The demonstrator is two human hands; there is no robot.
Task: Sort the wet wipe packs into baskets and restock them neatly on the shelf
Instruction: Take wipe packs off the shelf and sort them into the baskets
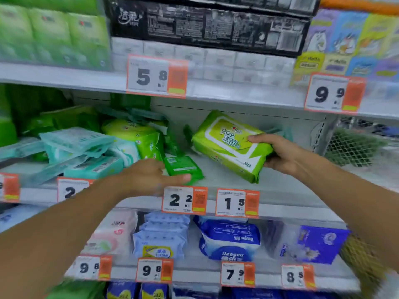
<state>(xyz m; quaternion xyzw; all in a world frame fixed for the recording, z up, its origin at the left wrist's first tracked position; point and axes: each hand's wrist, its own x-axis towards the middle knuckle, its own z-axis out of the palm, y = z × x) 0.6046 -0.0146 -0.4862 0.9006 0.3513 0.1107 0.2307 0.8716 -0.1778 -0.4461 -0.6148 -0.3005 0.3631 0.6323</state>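
While tilted above the middle shelf (280, 184), large lime-green wipe pack (228, 145) gripped at its right end by right hand (282, 154), thumb on the printed top, remaining fingers (273, 164) curled under the far edge. Raised clear of the shelf board, lower corner close above it. Just left, small dark green pack (182, 168) lying flat near the shelf's front edge, left hand (151, 176) hovering over its near side with fingers straight and loosely spread, one fingertip at the pack's front corner; contact unclear through motion blur, nothing held. Further left, a loose heap of teal packs (82, 152) piled unevenly, more lime-green packs (138, 137) leaning behind them, dark green ones at the back. Orange-edged price tags (184, 199) clipped along the shelf front. Below, pale blue, pink and dark blue wipe packs in rows. Above, black-wrapped tissue bundle (207, 24) between green and cartoon-printed packs. At far right, wire mesh panel (354, 145) beside the shelf upright.
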